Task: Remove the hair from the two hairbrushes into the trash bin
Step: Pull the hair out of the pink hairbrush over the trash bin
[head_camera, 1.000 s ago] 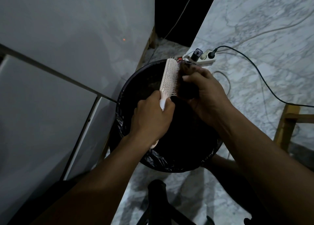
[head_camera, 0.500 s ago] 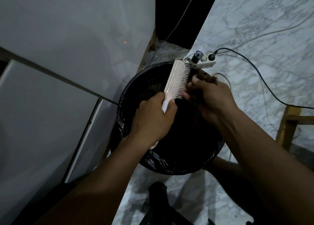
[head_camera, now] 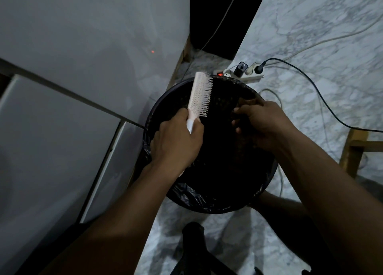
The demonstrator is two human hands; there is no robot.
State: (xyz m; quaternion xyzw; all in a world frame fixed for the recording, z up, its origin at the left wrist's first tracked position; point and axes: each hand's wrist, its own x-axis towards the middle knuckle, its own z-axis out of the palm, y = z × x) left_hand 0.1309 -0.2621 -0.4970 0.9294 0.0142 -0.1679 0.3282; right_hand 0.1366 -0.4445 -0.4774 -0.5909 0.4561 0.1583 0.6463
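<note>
My left hand [head_camera: 176, 144] grips the handle of a pale pink hairbrush [head_camera: 200, 96] and holds it upright over the round black trash bin [head_camera: 163, 96], which is lined with a black bag. The bristles face right and look bare of hair. My right hand [head_camera: 263, 123] hovers over the right half of the bin, apart from the brush, fingers curled around a dark clump of hair [head_camera: 246, 102]. Only this one brush is in view.
A white power strip [head_camera: 251, 76] with plugs and a red light lies on the marble floor just behind the bin, with cables [head_camera: 323, 100] trailing right. A white cabinet [head_camera: 62, 108] stands to the left. A wooden leg [head_camera: 352, 150] is at right, a dark stool [head_camera: 194, 243] below.
My right hand has pulled the hair off the bristles and moved right and down, away from the brush. The brush has tilted slightly left and now shows clean bristles.
</note>
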